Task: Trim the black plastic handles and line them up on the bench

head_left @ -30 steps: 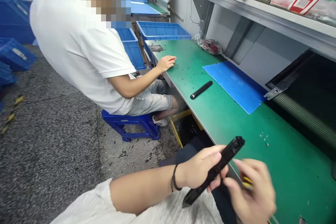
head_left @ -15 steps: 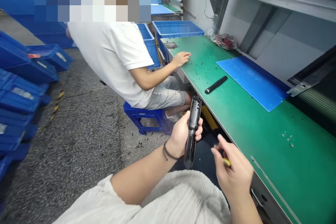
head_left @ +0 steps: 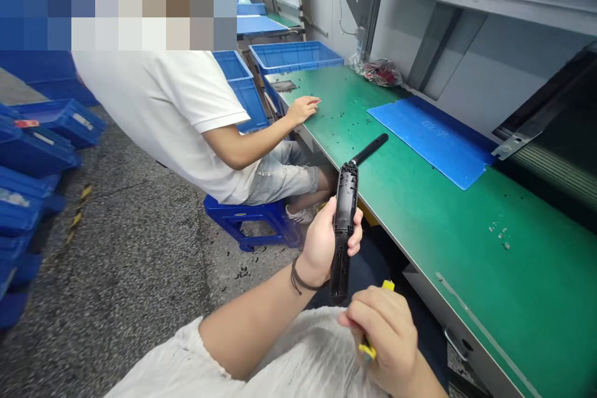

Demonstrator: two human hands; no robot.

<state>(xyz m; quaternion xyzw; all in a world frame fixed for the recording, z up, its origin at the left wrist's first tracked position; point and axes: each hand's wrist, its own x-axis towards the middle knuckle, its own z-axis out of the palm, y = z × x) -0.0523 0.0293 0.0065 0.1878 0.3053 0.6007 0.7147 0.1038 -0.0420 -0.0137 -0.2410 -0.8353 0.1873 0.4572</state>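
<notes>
Probably light, stiff, a bit slippery: shell (head_left: 346,211), hollow face bared, wrapped in the left fingers (head_left: 356,233), lower end near the right fingers (head_left: 366,317) | thin rims likely fragile; best gripped mid-length by both long sides | right fingers curled round tool (head_left: 368,350) | bar (head_left: 373,147) beyond the left fingers, on the surface (head_left: 429,230)

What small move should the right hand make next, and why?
Perhaps raise the yellow tool in the right hand toward the black casing: the left hand grips it, hollow side showing, and the tool's yellow parts sit apart from it.
</notes>
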